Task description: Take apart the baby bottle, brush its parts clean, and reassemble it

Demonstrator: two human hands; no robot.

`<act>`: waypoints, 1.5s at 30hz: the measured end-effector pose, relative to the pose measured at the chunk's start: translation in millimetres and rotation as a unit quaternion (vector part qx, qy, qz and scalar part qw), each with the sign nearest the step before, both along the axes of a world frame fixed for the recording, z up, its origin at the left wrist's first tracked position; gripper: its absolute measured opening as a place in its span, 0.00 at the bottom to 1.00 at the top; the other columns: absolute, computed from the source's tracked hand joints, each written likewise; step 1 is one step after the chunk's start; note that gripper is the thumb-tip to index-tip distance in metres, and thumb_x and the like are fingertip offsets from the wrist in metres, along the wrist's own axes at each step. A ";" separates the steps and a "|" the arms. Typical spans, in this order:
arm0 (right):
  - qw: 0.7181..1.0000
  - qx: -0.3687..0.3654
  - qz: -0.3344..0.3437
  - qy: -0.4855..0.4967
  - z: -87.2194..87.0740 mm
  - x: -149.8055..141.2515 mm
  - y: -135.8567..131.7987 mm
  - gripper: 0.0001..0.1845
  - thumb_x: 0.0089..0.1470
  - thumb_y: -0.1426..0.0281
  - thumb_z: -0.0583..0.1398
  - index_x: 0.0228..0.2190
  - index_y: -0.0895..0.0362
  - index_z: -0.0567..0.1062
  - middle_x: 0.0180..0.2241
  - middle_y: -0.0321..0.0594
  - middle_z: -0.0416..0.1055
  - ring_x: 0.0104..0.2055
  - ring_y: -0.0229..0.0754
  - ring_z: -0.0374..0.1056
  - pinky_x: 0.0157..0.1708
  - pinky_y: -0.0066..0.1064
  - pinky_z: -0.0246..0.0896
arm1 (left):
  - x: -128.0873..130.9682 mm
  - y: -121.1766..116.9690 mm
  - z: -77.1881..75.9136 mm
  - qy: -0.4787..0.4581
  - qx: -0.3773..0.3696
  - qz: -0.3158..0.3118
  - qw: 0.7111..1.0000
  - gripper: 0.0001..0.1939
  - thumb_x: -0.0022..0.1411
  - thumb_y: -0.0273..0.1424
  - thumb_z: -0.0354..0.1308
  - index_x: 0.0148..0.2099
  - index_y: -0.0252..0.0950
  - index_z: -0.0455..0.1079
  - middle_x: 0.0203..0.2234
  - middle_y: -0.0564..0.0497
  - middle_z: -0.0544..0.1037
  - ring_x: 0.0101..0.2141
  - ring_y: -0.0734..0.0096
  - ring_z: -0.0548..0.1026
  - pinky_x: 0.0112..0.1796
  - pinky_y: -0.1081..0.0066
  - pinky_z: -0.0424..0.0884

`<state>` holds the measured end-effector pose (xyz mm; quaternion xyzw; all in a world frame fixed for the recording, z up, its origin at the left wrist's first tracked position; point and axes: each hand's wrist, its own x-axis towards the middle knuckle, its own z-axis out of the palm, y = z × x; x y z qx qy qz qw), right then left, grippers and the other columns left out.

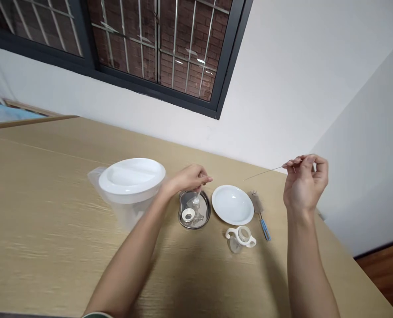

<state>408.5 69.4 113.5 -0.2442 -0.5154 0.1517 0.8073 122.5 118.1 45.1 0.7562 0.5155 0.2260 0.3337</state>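
My right hand (304,185), at the right of the frame, pinches a thin silver wire (262,174) at one end between fingertips, leaving its length free of my palm. Its long axis slopes gently down toward the tip at centre right. My left hand (189,179) is closed on a small translucent stem (196,195), which tilts down over a shiny steel kidney-shaped dish (208,209), just above it; I cannot tell exactly what the stem is
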 end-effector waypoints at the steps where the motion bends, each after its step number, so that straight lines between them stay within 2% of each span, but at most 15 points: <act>1: 1.000 -0.009 0.002 0.003 -6.4 1.5 0.7 0.17 0.56 0.57 0.66 0.33 0.54 0.67 0.30 0.32 0.63 0.29 0.32 0.65 0.33 0.29 0.67 | 0.1 6.2 -7.4 0.015 -0.014 0.007 1.000 0.21 0.63 0.47 0.55 0.32 0.32 0.73 0.23 0.46 0.80 0.23 0.66 0.77 0.26 0.72 0.68; 5: 1.000 -0.023 -0.007 0.010 -21.9 12.9 -0.8 0.17 0.56 0.57 0.66 0.33 0.56 0.69 0.31 0.33 0.65 0.30 0.32 0.65 0.33 0.29 0.68 | 5.4 24.0 -36.5 0.073 -0.046 0.036 0.996 0.23 0.61 0.46 0.56 0.22 0.34 0.69 0.19 0.44 0.78 0.21 0.67 0.75 0.26 0.72 0.66; 11: 0.999 -0.029 -0.035 0.007 -29.8 29.5 -5.5 0.17 0.56 0.58 0.66 0.33 0.57 0.69 0.31 0.34 0.66 0.29 0.32 0.66 0.32 0.28 0.67 | 24.4 37.1 -73.8 0.133 -0.074 0.031 0.988 0.24 0.61 0.45 0.56 0.19 0.33 0.69 0.17 0.44 0.77 0.19 0.67 0.73 0.26 0.72 0.66; 14: 0.998 -0.044 -0.041 -0.011 -37.2 30.6 -5.1 0.16 0.57 0.58 0.65 0.34 0.57 0.69 0.31 0.33 0.67 0.29 0.33 0.66 0.32 0.29 0.67 | 28.6 41.8 -84.4 0.151 -0.071 0.037 0.985 0.24 0.62 0.45 0.55 0.21 0.33 0.70 0.18 0.43 0.78 0.19 0.66 0.74 0.25 0.72 0.66; 17: 0.996 -0.067 -0.049 -0.031 -48.1 30.7 -2.2 0.16 0.58 0.57 0.64 0.33 0.57 0.69 0.30 0.33 0.68 0.29 0.33 0.67 0.32 0.29 0.67 | 29.9 45.4 -88.0 0.178 -0.045 0.045 0.982 0.26 0.64 0.46 0.51 0.22 0.33 0.71 0.21 0.41 0.79 0.23 0.64 0.76 0.28 0.72 0.67; 21: 0.990 -0.126 -0.037 -0.043 -75.1 33.6 9.2 0.18 0.58 0.55 0.63 0.34 0.58 0.70 0.29 0.34 0.69 0.29 0.34 0.68 0.34 0.30 0.67 | 33.7 46.2 -87.1 0.238 0.003 0.078 0.968 0.22 0.65 0.44 0.53 0.31 0.30 0.76 0.31 0.35 0.82 0.33 0.58 0.80 0.35 0.69 0.69; 25: 0.974 -0.224 -0.004 -0.037 -119.4 39.9 29.8 0.24 0.52 0.52 0.66 0.37 0.59 0.70 0.28 0.35 0.71 0.29 0.36 0.70 0.35 0.32 0.69 | 40.0 41.4 -86.1 0.290 0.032 0.107 0.951 0.21 0.66 0.43 0.55 0.43 0.28 0.77 0.41 0.31 0.81 0.42 0.53 0.79 0.42 0.61 0.71; 28: 0.963 -0.271 0.005 -0.004 -153.5 42.4 44.1 0.29 0.46 0.50 0.68 0.38 0.58 0.68 0.28 0.37 0.72 0.31 0.40 0.73 0.38 0.37 0.72 | 43.7 37.2 -84.5 0.319 0.043 0.114 0.940 0.21 0.66 0.42 0.55 0.45 0.28 0.78 0.43 0.28 0.80 0.46 0.45 0.78 0.43 0.59 0.71; 32: 0.957 -0.289 -0.024 0.020 -184.8 38.9 53.9 0.26 0.50 0.48 0.63 0.38 0.56 0.64 0.33 0.43 0.74 0.39 0.45 0.76 0.44 0.41 0.73 | 45.3 34.9 -78.4 0.350 0.048 0.113 0.929 0.23 0.65 0.43 0.56 0.46 0.28 0.78 0.47 0.25 0.78 0.50 0.36 0.75 0.44 0.58 0.71; 36: 0.945 -0.320 -0.065 -0.023 -201.7 35.7 53.1 0.22 0.55 0.52 0.58 0.38 0.57 0.66 0.36 0.49 0.76 0.41 0.45 0.75 0.45 0.39 0.71 | 47.6 33.5 -67.5 0.365 0.053 0.105 0.923 0.29 0.66 0.47 0.51 0.49 0.26 0.77 0.49 0.24 0.76 0.51 0.34 0.74 0.45 0.55 0.71; 39: 0.925 -0.354 -0.096 -0.099 -208.3 37.9 44.9 0.19 0.54 0.55 0.59 0.35 0.59 0.71 0.35 0.48 0.77 0.38 0.44 0.74 0.44 0.37 0.70 | 53.0 27.4 -54.6 0.356 0.071 0.093 0.927 0.30 0.68 0.48 0.45 0.52 0.29 0.75 0.50 0.29 0.77 0.51 0.39 0.74 0.47 0.56 0.69; 42: 0.900 -0.378 -0.113 -0.186 -208.3 44.8 31.5 0.18 0.55 0.57 0.60 0.36 0.60 0.76 0.37 0.47 0.78 0.39 0.45 0.74 0.44 0.35 0.68 | 60.3 16.7 -38.7 0.314 0.086 0.092 0.941 0.30 0.67 0.51 0.44 0.55 0.35 0.73 0.49 0.37 0.79 0.50 0.42 0.75 0.45 0.58 0.69; 45: 0.875 -0.387 -0.142 -0.255 -202.8 60.5 17.8 0.21 0.60 0.58 0.57 0.44 0.60 0.77 0.43 0.46 0.77 0.45 0.45 0.72 0.48 0.34 0.66 | 67.5 6.4 -26.1 0.262 0.095 0.069 0.958 0.29 0.66 0.53 0.45 0.51 0.38 0.75 0.43 0.42 0.81 0.45 0.47 0.77 0.41 0.63 0.69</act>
